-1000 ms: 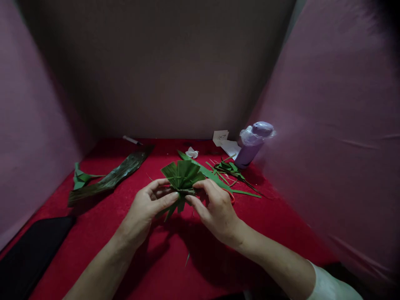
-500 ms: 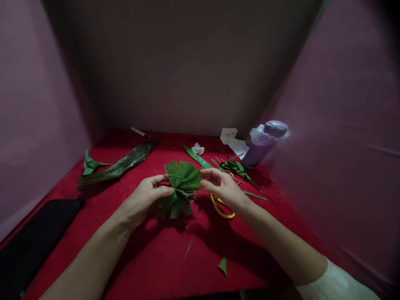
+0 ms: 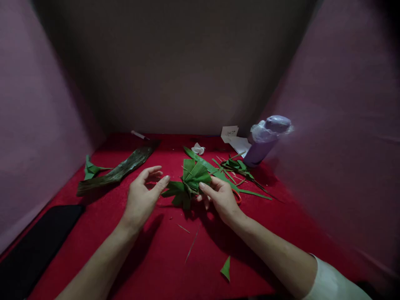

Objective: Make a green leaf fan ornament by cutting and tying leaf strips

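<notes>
A bow-like bundle of pleated green leaf (image 3: pixel 194 175) hangs over the middle of the red cloth, with fanned, notched ends and a thin stick through the upper fan. My right hand (image 3: pixel 221 198) pinches its right side between thumb and fingers. To the left, my left hand (image 3: pixel 144 196) is apart from the bundle, its thumb and fingers spread and holding nothing. Behind my right hand, part of a red-orange handle loop (image 3: pixel 238 196) shows; the rest is hidden.
Long dark leaf (image 3: pixel 120 168) and folded leaf piece (image 3: pixel 91 170) lie left. Leaf scraps and sticks (image 3: pixel 239 166) lie right, near a purple plastic-wrapped bottle (image 3: pixel 262 143) and white card (image 3: pixel 229 132). Crumpled tissue (image 3: pixel 198 148), a pen (image 3: pixel 139 135), black case (image 3: pixel 40 246) and leaf scrap (image 3: pixel 226 268) surround.
My left hand has let go of the leaf bundle and moved away to the left. My right hand now grips the bundle, which has shifted right and turned.
</notes>
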The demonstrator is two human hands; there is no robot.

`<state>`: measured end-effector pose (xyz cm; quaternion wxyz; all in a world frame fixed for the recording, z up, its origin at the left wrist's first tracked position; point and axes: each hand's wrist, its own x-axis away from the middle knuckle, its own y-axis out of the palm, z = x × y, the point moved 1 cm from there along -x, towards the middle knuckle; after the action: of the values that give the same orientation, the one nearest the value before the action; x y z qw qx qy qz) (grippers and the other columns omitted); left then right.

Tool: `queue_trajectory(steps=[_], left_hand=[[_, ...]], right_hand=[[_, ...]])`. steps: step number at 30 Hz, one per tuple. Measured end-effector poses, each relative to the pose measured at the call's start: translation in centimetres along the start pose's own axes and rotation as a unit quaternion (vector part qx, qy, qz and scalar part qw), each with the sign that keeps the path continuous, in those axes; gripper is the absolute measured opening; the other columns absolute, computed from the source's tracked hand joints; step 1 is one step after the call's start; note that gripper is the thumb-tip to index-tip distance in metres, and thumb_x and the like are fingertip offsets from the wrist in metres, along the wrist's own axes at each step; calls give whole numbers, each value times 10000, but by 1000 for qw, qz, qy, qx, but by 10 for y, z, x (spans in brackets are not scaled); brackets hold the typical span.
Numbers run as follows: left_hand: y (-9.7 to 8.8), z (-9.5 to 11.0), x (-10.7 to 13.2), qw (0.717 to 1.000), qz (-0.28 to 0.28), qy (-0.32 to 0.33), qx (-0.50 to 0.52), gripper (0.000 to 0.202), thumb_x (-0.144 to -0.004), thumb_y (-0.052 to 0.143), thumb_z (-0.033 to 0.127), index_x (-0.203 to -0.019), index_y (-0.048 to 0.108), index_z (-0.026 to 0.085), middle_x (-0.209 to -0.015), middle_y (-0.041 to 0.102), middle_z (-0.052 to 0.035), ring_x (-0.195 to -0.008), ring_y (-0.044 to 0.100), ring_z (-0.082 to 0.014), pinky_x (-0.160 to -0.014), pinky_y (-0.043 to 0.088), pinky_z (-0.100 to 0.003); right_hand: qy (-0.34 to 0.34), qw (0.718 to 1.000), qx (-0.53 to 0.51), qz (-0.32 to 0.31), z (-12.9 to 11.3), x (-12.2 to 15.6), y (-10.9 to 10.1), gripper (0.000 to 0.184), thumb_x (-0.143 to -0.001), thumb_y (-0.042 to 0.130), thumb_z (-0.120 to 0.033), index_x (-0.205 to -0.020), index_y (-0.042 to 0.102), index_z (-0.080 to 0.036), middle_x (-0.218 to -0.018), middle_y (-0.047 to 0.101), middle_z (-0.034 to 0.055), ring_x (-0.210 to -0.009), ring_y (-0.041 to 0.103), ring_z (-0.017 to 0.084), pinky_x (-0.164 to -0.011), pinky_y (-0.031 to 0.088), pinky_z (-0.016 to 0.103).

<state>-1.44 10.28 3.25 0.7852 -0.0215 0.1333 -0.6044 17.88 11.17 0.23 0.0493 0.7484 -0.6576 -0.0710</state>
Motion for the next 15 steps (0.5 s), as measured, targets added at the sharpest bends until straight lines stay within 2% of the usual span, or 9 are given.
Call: queue_trajectory(steps=[2,3,5,7,10,15], left_hand=[[4,3,8,992,68,96,-49,287,-725,641,359,-952,616,185,-869,627,-33,-775,576,-160,-727,453,-289],[6,4,13,988,67,125,-63,230,-742,629,341,-922,617,197,-823,619,-15,-743,566,-149,-716,446,-280],[14,5,24,987,15,148,-68,182,-764,610,321,-911,607,214,-788,619,1,-707,562,-138,-681,445,-263],[21,2,32,987,-40,132,-83,214,-755,619,335,-932,583,220,-745,609,13,-640,554,-131,-615,444,-256],[31,-5,37,990,-93,64,-81,286,-736,627,387,-951,546,217,-737,617,6,-599,570,-141,-560,450,-262],[38,-10,37,996,-85,-1,-4,315,-696,657,398,-906,535,197,-760,657,-41,-677,640,-200,-515,459,-265]], right_hand=[[-21,999,-21,19,1,2,0,216,-729,646,-341,-788,554,-155,-611,598,-20,-498,589,113,-346,420,169],[-31,999,-32,27,1,3,0,215,-729,650,-335,-804,554,-158,-631,605,-17,-531,607,124,-364,447,178],[-45,997,-53,39,1,5,1,213,-733,653,-323,-834,553,-164,-673,623,-6,-587,630,141,-401,489,196],[-46,996,-66,44,1,8,3,216,-735,657,-316,-854,553,-168,-717,638,5,-618,640,147,-426,512,207],[-44,994,-91,46,3,11,5,218,-720,675,-305,-847,558,-171,-754,641,6,-602,630,133,-426,514,203],[-54,991,-121,10,8,14,9,208,-713,684,-278,-851,571,-172,-753,618,-13,-547,583,103,-415,518,211]])
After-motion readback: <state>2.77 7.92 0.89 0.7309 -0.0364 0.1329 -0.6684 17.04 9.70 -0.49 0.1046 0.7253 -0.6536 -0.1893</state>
